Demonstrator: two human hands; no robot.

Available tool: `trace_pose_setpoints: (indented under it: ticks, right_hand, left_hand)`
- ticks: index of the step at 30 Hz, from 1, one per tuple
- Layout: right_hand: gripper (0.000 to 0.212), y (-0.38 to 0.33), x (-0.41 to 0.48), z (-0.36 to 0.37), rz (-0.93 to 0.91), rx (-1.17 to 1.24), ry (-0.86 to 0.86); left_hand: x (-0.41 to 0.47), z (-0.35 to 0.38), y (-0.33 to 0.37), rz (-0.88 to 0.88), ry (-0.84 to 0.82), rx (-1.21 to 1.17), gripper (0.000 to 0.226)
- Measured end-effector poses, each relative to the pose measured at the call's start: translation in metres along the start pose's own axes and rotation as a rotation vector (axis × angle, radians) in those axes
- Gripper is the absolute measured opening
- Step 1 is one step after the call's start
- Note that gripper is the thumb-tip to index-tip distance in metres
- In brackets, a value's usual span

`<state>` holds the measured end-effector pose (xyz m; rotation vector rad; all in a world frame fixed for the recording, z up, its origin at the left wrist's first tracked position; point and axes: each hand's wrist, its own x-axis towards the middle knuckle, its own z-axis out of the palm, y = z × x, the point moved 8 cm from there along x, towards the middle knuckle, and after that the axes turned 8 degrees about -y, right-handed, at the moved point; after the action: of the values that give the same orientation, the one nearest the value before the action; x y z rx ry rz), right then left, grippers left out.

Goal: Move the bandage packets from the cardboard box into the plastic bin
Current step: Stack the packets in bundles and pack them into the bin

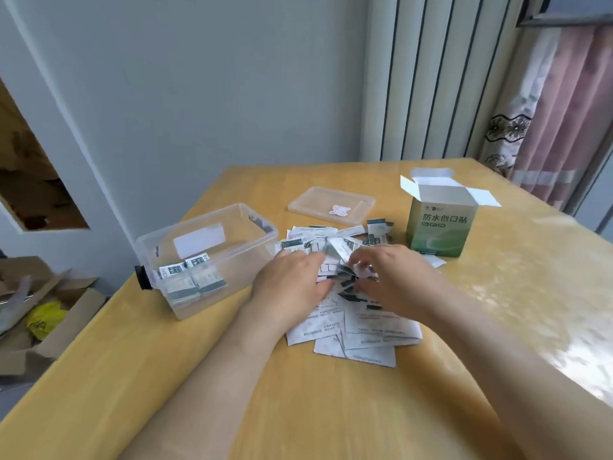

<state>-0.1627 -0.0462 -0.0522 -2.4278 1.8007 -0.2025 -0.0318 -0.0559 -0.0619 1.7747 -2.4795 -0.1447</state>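
A loose pile of white and dark-green bandage packets (335, 242) lies spread on the yellow table. My left hand (292, 280) rests flat on the pile's left side, fingers fairly straight. My right hand (388, 280) sits on the right side, its fingers curled into the packets and pinching some. The clear plastic bin (156, 247) stands to the left, with several packets (192, 277) at its near end. The green-and-white cardboard box (441, 227) stands upright to the right, top flaps open.
The bin's clear lid (331, 204) lies flat behind the pile. Flattened cardboard and a yellow bag (46, 318) sit on the floor past the table's left edge. A wall and curtain stand behind the table.
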Motion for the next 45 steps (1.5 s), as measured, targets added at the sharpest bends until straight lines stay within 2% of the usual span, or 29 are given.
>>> trace_pose_setpoints:
  ticks: [2, 6, 10, 11, 13, 16, 19, 21, 23, 25, 28, 30, 31, 32, 34, 36, 37, 41, 43, 45]
  right_hand:
    - [0.019, -0.001, 0.001, -0.001, -0.008, -0.007, 0.028]
    - [0.018, 0.009, -0.006, -0.011, 0.017, 0.101, 0.075]
    - [0.007, 0.018, -0.013, -0.019, 0.031, 0.114, 0.079]
    - [0.011, 0.020, -0.014, -0.019, 0.029, 0.142, 0.063]
    - [0.035, 0.021, -0.017, -0.018, 0.000, 0.286, 0.059]
    - [0.053, 0.007, -0.018, -0.022, -0.102, 0.473, 0.148]
    - [0.037, -0.001, -0.013, -0.017, -0.107, 0.662, 0.269]
    - [0.019, -0.002, -0.012, -0.012, -0.105, 0.821, 0.291]
    - [0.013, -0.003, -0.012, -0.010, -0.118, 0.909, 0.291]
    - [0.017, -0.007, -0.012, -0.008, -0.138, 0.988, 0.224]
    - [0.022, -0.025, -0.013, -0.002, -0.209, 1.120, -0.010]
    - [0.018, -0.025, -0.015, -0.007, -0.207, 1.048, -0.011]
    - [0.019, -0.016, -0.015, -0.015, -0.178, 0.969, 0.067]
    - [0.022, -0.003, -0.015, -0.023, -0.121, 0.867, 0.166]
    - [0.023, 0.025, -0.016, -0.034, 0.008, 0.700, 0.308]
    - [0.024, 0.038, -0.013, -0.029, 0.074, 0.646, 0.288]
    - [0.025, 0.038, -0.010, -0.022, 0.090, 0.613, 0.240]
    - [0.020, 0.027, -0.003, 0.004, 0.110, 0.354, 0.074]
    - [0.019, 0.024, -0.003, 0.003, 0.092, 0.323, 0.074]
    - [0.020, 0.026, -0.005, -0.001, 0.090, 0.399, 0.101]
  left_hand:
    - [0.000, -0.007, 0.001, 0.019, 0.107, 0.001, 0.015]
    - [-0.002, -0.018, -0.002, 0.055, 0.250, -0.116, 0.030]
    - [-0.010, -0.030, -0.006, 0.118, 0.373, -0.151, 0.021]
    - [-0.012, -0.035, -0.008, 0.143, 0.417, -0.166, 0.018]
    - [-0.019, -0.046, -0.009, 0.196, 0.487, -0.238, 0.013]
    - [-0.027, -0.056, -0.012, 0.200, 0.500, -0.437, 0.011]
    - [-0.028, -0.055, -0.014, 0.175, 0.494, -0.698, 0.010]
    - [-0.024, -0.048, -0.015, 0.161, 0.447, -0.952, 0.015]
    - [-0.022, -0.041, -0.014, 0.135, 0.391, -1.129, 0.015]
    - [-0.021, -0.038, -0.012, 0.123, 0.371, -1.200, 0.014]
    - [-0.020, -0.038, -0.011, 0.126, 0.387, -1.253, 0.014]
    - [-0.019, -0.034, -0.012, 0.106, 0.390, -1.230, 0.014]
    - [-0.018, -0.032, -0.012, 0.082, 0.378, -1.121, 0.016]
    - [-0.016, -0.029, -0.011, 0.043, 0.341, -0.915, 0.027]
    - [-0.013, -0.012, -0.002, -0.002, 0.136, -0.453, 0.065]
    - [-0.011, 0.006, 0.006, -0.010, -0.071, -0.244, 0.085]
    - [-0.011, 0.009, 0.009, -0.009, -0.092, -0.201, 0.080]
    - [-0.009, -0.007, 0.014, 0.115, 0.111, -0.087, 0.024]
    - [-0.009, -0.009, 0.012, 0.169, 0.147, -0.180, 0.018]
    - [-0.012, -0.019, 0.006, 0.181, 0.256, -0.397, 0.016]
